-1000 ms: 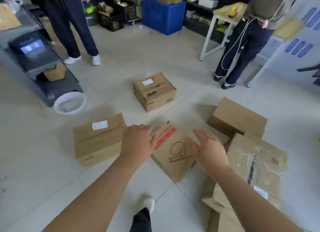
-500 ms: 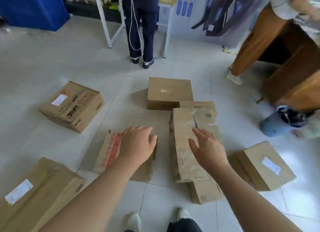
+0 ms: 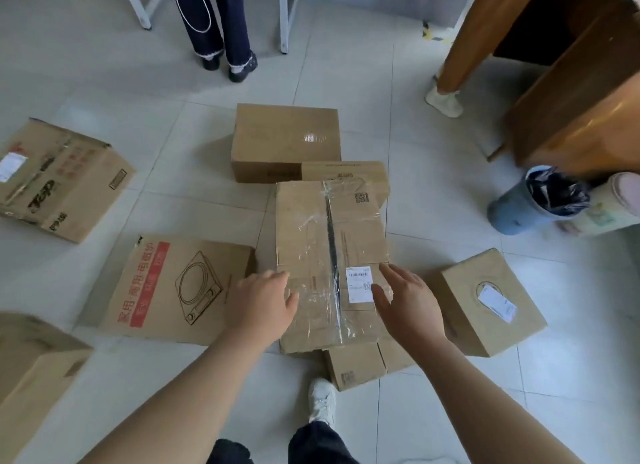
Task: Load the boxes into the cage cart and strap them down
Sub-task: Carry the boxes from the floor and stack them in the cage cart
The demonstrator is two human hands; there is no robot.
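Observation:
Several cardboard boxes lie on the tiled floor. A long taped box [image 3: 311, 242] with a white label lies in the middle, resting on a lower box [image 3: 360, 365]. My left hand [image 3: 261, 306] hovers open over its near left edge and my right hand [image 3: 407, 306] open over its near right edge; neither grips it. A flat box with red print and a cooker drawing [image 3: 173, 290] lies to the left. A plain box [image 3: 285, 140] is behind, a small box [image 3: 491, 301] to the right. No cage cart or strap is in view.
A printed box [image 3: 62, 179] lies far left and another box [image 3: 31, 370] at the bottom left. A person's legs [image 3: 221, 24] stand by a white table at the back. Another person's leg [image 3: 453, 48], brown furniture [image 3: 581, 93] and a blue bin [image 3: 533, 204] are at right.
My view has swung right and down from the red-printed box to the taped box. Both hands have moved from over the red-printed box to over the taped one.

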